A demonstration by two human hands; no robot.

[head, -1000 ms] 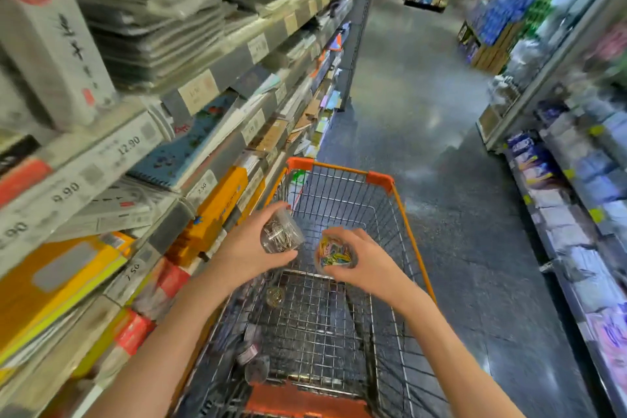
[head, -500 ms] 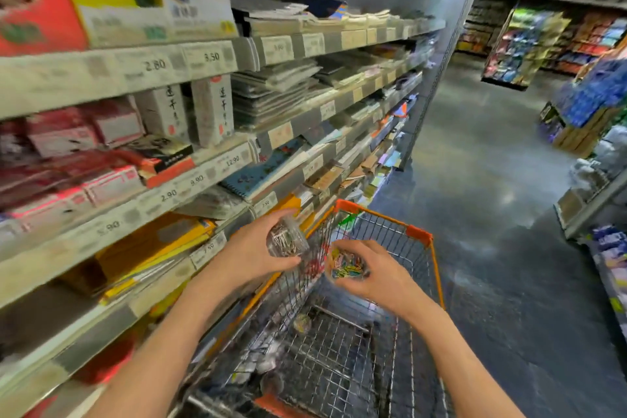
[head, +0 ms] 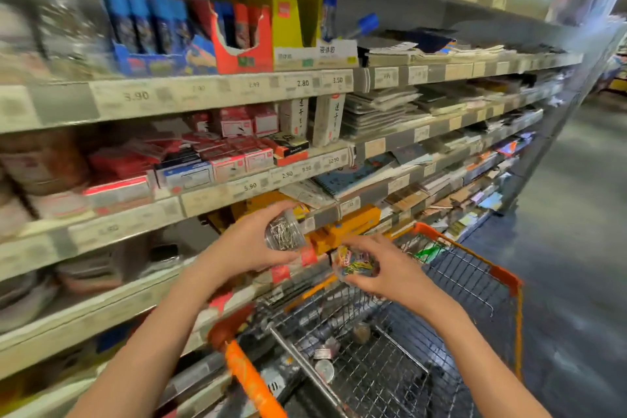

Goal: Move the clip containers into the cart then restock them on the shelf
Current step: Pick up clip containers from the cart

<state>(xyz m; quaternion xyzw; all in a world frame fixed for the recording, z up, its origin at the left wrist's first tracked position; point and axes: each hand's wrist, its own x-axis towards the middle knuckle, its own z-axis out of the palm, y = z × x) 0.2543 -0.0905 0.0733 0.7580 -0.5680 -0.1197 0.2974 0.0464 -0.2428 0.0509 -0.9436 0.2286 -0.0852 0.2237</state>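
On my left the stationery shelf (head: 210, 200) runs along the aisle, its tiers packed with boxed staples and notebooks, and much of its near end is smeared by blur, so I cannot pick out where the clip containers belong. My left hand (head: 244, 248) is curled round a clear tub of silver paper clips (head: 284, 231), thumb below and fingers over the top, held up in front of the lower shelf edge. Just to the right, my right hand (head: 383, 270) grips a second clear tub of coloured paper clips (head: 354, 263), fingertips pinching its rim, held over the near left corner of the orange wire cart (head: 475, 282). A few more small containers (head: 325, 368) lie on the cart's mesh floor below. I judge this as the restocking half of the task, with both tubs lifted from the cart and headed for the shelf. The risks I see: the tubs are smooth and round, so a loose pinch on the right one could let it slip back into the cart; whether the lids are firm I cannot tell, and a knock against the shelf lip might spill clips; and reaching in with both hands full could nudge neighbouring boxes off the tier
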